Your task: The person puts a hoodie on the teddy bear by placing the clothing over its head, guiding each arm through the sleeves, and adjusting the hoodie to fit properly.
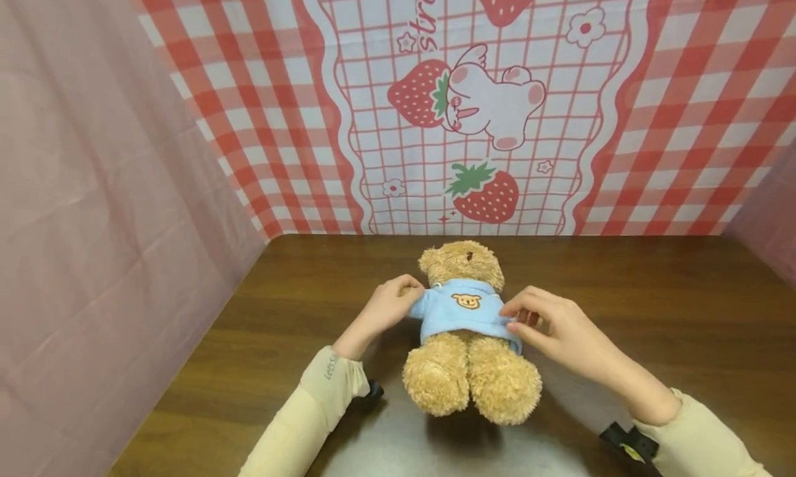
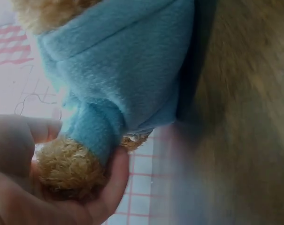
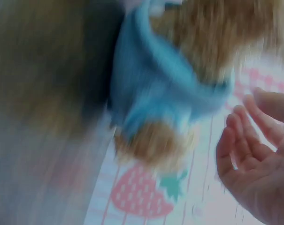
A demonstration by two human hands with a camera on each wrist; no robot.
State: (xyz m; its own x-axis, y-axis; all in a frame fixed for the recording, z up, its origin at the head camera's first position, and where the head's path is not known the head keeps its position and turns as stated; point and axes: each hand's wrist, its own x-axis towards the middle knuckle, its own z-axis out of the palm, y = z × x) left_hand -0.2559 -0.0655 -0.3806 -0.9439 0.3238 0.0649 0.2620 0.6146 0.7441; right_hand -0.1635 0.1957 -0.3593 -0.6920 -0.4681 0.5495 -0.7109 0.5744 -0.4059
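A tan plush teddy bear [image 1: 438,377] in a light blue hooded sweater [image 1: 448,318] is at the middle of the table, feet towards me. A small bear-face patch [image 1: 467,301] marks the sweater's chest. My left hand [image 1: 390,303] grips the bear's arm on the left; in the left wrist view its thumb and fingers curl round the furry paw [image 2: 71,166]. Beside the opposite side of the sweater is my right hand [image 1: 556,325], fingers loosely bent. The right wrist view is blurred, but the right hand [image 3: 259,150] appears apart from the other paw [image 3: 156,143].
The brown wooden table [image 1: 249,366] extends around the bear. Behind it hangs a red-and-white checked cloth [image 1: 267,110] printed with strawberries. A pale pink curtain [image 1: 112,221] lines the left side. Black wrist straps [image 1: 628,441] are on both forearms.
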